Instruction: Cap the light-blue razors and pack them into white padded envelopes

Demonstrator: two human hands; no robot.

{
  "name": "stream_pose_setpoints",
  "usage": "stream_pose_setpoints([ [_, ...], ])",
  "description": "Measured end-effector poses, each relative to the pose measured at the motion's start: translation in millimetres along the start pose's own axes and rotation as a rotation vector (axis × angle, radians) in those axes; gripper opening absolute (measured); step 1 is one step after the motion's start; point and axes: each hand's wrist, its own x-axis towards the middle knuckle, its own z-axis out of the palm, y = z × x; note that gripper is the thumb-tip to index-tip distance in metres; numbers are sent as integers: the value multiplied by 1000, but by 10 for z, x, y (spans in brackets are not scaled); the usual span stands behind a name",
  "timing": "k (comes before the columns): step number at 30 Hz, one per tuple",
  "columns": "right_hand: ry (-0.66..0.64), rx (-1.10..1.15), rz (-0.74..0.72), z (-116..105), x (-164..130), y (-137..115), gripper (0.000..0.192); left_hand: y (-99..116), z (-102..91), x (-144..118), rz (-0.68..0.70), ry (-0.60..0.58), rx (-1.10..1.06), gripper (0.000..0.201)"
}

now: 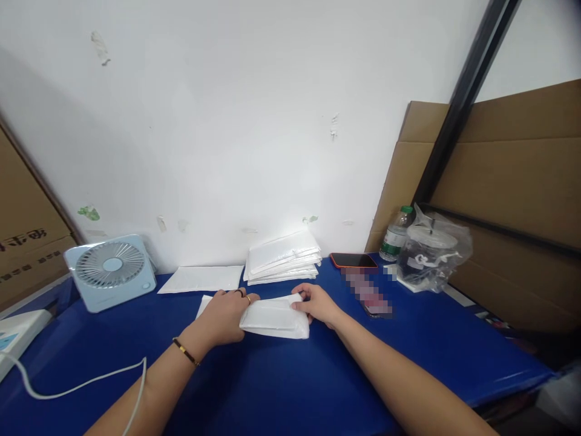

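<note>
Left hand [226,315] and right hand [318,303] each pinch an end of the white padded mailer [275,318]; keep it flat on the surface [281,387], grip even.

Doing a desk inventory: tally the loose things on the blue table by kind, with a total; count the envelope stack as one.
White padded envelope held by left hand and right hand: 1
Flat envelope: 1
Envelope stack: 1
Fan: 1
Phone: 1
Water bottle: 1
Bagged container: 1
Total: 7
</note>
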Motion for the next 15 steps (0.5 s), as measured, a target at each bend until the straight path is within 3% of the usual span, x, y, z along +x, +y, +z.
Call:
stream_pose_setpoints([
  [7,75,-37,-1,-188,21,48,34,131,-569,5,21,-26,77,44],
  [10,91,-233,-128,-259,-27,-5,36,165,-699,-18,15,-32,97,44],
  [12,13,-397,-262,-308,-88,-60,44,162,-755,-49,-5,-29,69,42],
  [15,-257,-572,-357,-338,-186,-121,81,97,-786,-115,-64,-25,14,37],
])
